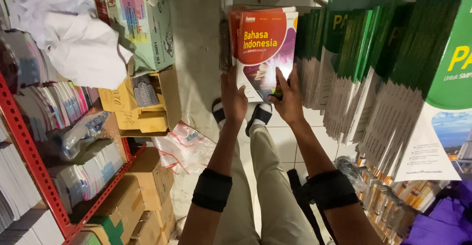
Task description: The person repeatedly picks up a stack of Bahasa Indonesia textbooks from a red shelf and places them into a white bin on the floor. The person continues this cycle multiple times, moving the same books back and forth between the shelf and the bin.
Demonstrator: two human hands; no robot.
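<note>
Both hands grip one stack of red paperback textbooks (263,43): your left hand (234,96) clasps its left edge from below, your right hand (288,97) spreads its fingers (281,77) over the top cover's lower right corner. You hold the stack above the tiled floor (285,137), just beside the rows of green books (364,68). Judged heavy and stiff as a block; glossy covers may slide, so support the underside and spines.

2 hands (233,97), 1 red book stack (263,48), 2 black armbands (212,190), many green books (373,68).
</note>
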